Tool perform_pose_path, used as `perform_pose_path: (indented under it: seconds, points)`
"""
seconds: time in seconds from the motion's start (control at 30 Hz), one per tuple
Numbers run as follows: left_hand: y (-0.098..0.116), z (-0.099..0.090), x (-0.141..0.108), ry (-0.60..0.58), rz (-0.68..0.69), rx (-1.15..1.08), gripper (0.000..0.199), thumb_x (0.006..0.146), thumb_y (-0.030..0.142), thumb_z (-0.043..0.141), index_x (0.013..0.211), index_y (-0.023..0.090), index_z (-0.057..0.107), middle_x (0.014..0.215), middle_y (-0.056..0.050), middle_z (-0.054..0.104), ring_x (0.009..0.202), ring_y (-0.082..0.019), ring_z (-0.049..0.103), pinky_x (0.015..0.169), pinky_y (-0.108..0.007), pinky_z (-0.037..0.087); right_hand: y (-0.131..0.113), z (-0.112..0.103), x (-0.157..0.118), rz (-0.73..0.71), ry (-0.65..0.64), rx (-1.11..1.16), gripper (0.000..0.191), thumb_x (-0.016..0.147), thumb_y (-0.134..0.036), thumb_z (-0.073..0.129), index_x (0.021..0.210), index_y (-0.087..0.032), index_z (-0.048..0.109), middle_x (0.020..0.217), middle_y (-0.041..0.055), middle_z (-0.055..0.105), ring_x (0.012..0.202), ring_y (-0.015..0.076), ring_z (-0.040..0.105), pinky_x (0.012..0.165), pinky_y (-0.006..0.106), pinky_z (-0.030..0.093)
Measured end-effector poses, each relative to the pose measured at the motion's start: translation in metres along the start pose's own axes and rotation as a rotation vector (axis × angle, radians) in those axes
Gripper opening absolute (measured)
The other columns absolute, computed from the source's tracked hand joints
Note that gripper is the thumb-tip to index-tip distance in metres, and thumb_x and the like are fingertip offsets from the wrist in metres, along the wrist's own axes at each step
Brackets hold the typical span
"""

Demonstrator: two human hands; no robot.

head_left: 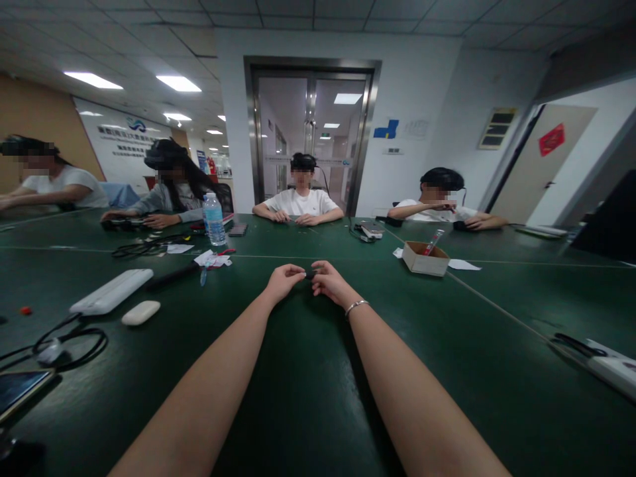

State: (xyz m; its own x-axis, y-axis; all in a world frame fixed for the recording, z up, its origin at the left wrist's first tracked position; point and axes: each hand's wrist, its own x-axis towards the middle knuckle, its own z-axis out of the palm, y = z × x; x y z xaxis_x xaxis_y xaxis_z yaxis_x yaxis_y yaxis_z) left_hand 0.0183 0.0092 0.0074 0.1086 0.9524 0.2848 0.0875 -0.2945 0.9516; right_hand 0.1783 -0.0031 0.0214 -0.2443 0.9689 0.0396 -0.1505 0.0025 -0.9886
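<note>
Both my arms reach forward over the green table (308, 371). Between my hands is a small dark object (310, 274), too small to name. My left hand (285, 281) is closed, its thumb and fingers pinching the object's left end. On the other side my right hand (330, 281) pinches the right end between thumb and forefinger, the other fingers curled. A silver bracelet (356, 307) circles my right wrist. The object is held just above or on the tabletop; I cannot tell which.
To the left lie a white power bank (113, 291), a white oval case (141, 313), black cables (94, 341) and a phone (22, 391). Water bottles (214, 218) stand farther back. A cardboard box (424, 260) is right, a power strip (613, 368) far right. Several people sit across.
</note>
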Motion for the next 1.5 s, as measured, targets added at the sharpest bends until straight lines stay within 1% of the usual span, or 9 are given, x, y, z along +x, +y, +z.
perform_pose_path:
  seconds: [0.1, 0.23, 0.37, 0.47, 0.77, 0.9, 1.03, 1.2, 1.5]
  points:
    - [0.001, 0.0002, -0.0006, 0.002, 0.0, -0.002, 0.02, 0.06, 0.023, 0.069, 0.077, 0.013, 0.065, 0.077, -0.007, 0.066, 0.073, -0.017, 0.06, 0.077, -0.033, 0.046, 0.0007, -0.0009, 0.0005, -0.013, -0.003, 0.033, 0.045, 0.067, -0.004, 0.059, 0.101, -0.024, 0.038, 0.078, -0.004, 0.05, 0.044, 0.0076, 0.054, 0.039, 0.021, 0.05]
    - [0.0016, 0.0006, -0.001, -0.004, -0.001, -0.012, 0.021, 0.06, 0.024, 0.069, 0.077, 0.013, 0.064, 0.077, -0.006, 0.066, 0.073, -0.016, 0.06, 0.076, -0.032, 0.046, 0.0024, -0.002, 0.0024, 0.044, -0.025, 0.012, 0.024, 0.077, -0.015, 0.054, 0.096, -0.02, 0.04, 0.07, -0.0028, 0.051, 0.039, 0.0073, 0.05, 0.034, 0.02, 0.047]
    - [0.002, 0.0005, -0.0012, 0.004, 0.001, 0.003, 0.021, 0.06, 0.024, 0.069, 0.077, 0.013, 0.065, 0.076, -0.006, 0.066, 0.071, -0.016, 0.06, 0.074, -0.031, 0.047, 0.0028, -0.0021, 0.0026, -0.003, -0.019, 0.042, 0.037, 0.07, -0.008, 0.06, 0.097, -0.022, 0.039, 0.077, -0.0032, 0.052, 0.046, 0.0086, 0.056, 0.041, 0.023, 0.052]
    - [0.002, -0.0001, -0.0013, 0.003, 0.007, -0.002, 0.022, 0.06, 0.025, 0.069, 0.078, 0.013, 0.065, 0.076, -0.007, 0.066, 0.072, -0.016, 0.06, 0.074, -0.031, 0.047, 0.0027, -0.0026, 0.002, 0.057, -0.044, 0.048, 0.026, 0.076, -0.018, 0.058, 0.095, -0.02, 0.04, 0.072, -0.0014, 0.053, 0.045, 0.0097, 0.056, 0.039, 0.022, 0.051]
    - [0.0024, 0.0012, -0.002, 0.003, -0.005, -0.006, 0.023, 0.059, 0.026, 0.07, 0.077, 0.012, 0.065, 0.076, -0.006, 0.066, 0.071, -0.016, 0.06, 0.073, -0.031, 0.046, 0.0028, -0.0018, 0.0019, 0.059, -0.04, 0.044, 0.02, 0.078, -0.014, 0.054, 0.092, -0.018, 0.042, 0.067, -0.0016, 0.053, 0.043, 0.0096, 0.054, 0.038, 0.021, 0.05]
    - [0.0015, 0.0009, -0.0017, -0.009, 0.002, -0.011, 0.023, 0.06, 0.025, 0.069, 0.078, 0.012, 0.065, 0.076, -0.007, 0.066, 0.071, -0.016, 0.059, 0.073, -0.03, 0.046, 0.002, -0.0018, 0.0009, 0.014, -0.041, 0.061, 0.032, 0.071, -0.005, 0.058, 0.094, -0.019, 0.042, 0.069, -0.0036, 0.053, 0.047, 0.0098, 0.057, 0.043, 0.022, 0.052]
    - [0.0012, 0.0003, -0.001, 0.002, 0.009, -0.016, 0.022, 0.06, 0.024, 0.068, 0.078, 0.012, 0.064, 0.077, -0.007, 0.066, 0.072, -0.016, 0.059, 0.073, -0.03, 0.046, 0.0006, -0.0024, -0.0004, 0.068, -0.059, 0.067, 0.015, 0.081, -0.017, 0.054, 0.091, -0.017, 0.043, 0.066, 0.0003, 0.056, 0.044, 0.0102, 0.056, 0.04, 0.021, 0.05]
    - [0.0024, 0.0009, -0.0011, 0.008, -0.004, -0.022, 0.02, 0.059, 0.024, 0.068, 0.076, 0.013, 0.064, 0.074, -0.006, 0.066, 0.068, -0.015, 0.059, 0.07, -0.029, 0.046, 0.0002, -0.0023, -0.0004, 0.047, -0.097, 0.073, 0.027, 0.075, -0.006, 0.058, 0.095, -0.018, 0.045, 0.068, -0.0009, 0.057, 0.048, 0.0111, 0.059, 0.045, 0.021, 0.052]
    - [-0.0001, 0.0012, -0.001, -0.064, -0.032, 0.073, 0.021, 0.066, 0.033, 0.061, 0.074, 0.014, 0.063, 0.063, -0.002, 0.061, 0.058, -0.012, 0.054, 0.058, -0.024, 0.042, 0.0022, -0.0044, 0.0004, 0.026, -0.103, 0.052, 0.019, 0.073, -0.003, 0.056, 0.087, -0.014, 0.051, 0.057, -0.0023, 0.055, 0.04, 0.0077, 0.051, 0.037, 0.015, 0.046]
